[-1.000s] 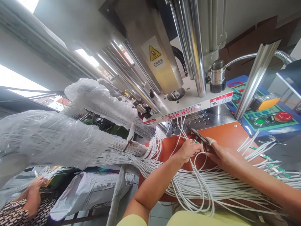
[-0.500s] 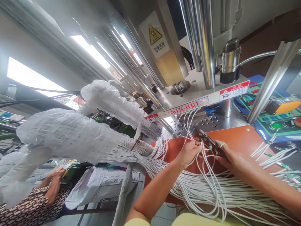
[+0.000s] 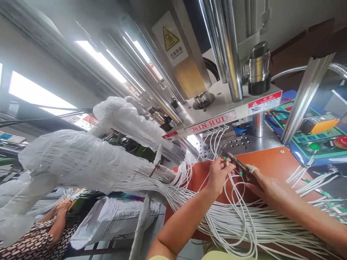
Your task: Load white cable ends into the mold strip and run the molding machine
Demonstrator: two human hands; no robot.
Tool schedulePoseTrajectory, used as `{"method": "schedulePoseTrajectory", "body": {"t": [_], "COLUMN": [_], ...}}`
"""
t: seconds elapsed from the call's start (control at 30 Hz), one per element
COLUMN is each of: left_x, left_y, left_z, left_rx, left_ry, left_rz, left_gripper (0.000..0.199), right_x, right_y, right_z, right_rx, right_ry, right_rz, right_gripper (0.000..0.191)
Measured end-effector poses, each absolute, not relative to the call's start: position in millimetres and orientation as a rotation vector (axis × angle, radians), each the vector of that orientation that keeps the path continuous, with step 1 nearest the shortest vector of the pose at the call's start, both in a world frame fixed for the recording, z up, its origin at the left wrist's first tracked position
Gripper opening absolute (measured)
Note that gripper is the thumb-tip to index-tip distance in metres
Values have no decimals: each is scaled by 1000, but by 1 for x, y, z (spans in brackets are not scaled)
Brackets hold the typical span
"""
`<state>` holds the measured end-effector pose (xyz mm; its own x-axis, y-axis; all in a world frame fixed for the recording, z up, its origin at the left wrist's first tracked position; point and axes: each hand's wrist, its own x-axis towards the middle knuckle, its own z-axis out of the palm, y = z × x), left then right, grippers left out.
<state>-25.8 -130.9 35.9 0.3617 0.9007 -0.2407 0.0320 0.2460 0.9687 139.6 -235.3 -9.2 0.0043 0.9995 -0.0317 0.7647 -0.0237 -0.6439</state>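
My left hand (image 3: 219,177) pinches a thin white wire (image 3: 226,161) with a small green-tipped end, close to a narrow dark metal holder strip (image 3: 238,165). My right hand (image 3: 267,188), with a pale bandage on one finger, grips that strip at its lower end. Below both hands lies a large loose bundle of white wires (image 3: 238,220), looping over the orange work mat (image 3: 267,159). Several wires run up to green-tipped ends under the press head. My palms hide part of the strip.
A MIN-HUI press (image 3: 210,122) with steel columns stands ahead above a perforated steel plate (image 3: 238,144). A green control panel (image 3: 316,141) is at right. Plastic-wrapped wire bundles (image 3: 67,159) extend left, where a co-worker's hand (image 3: 63,207) is visible.
My left hand has risen slightly toward the strip, pinching the wire end. The view has shifted a little, and my right hand remains on the strip.
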Motion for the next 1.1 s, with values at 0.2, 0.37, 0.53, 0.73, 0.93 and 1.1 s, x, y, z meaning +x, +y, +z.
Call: {"method": "schedulePoseTrajectory", "body": {"t": [0.2,0.37,0.53,0.73,0.93,1.1], "left_x": [-35,-42,-43,-34,-28,-28], "left_y": [-132,-129,-126,-116,-113,-112], "left_z": [45,48,49,55,53,45], "left_rx": [1058,1169,1242,1242,1206,1216], "left_ry": [1001,1011,1067,1142,1173,1176], "left_rz": [776,645,386,119,99,105], "left_gripper": [39,36,31,28,24,31], "right_x": [139,139,140,141,140,140], "right_y": [-235,-234,-233,-233,-232,-232], "right_z": [-10,7,11,10,13,19], "right_rx": [-1869,-1917,-1920,-1947,-1982,-1972], "right_ry": [-1849,-1873,-1849,-1860,-1864,-1858], "right_rz": [686,804,822,875,908,908], "right_gripper": [49,50,53,56,57,56]}}
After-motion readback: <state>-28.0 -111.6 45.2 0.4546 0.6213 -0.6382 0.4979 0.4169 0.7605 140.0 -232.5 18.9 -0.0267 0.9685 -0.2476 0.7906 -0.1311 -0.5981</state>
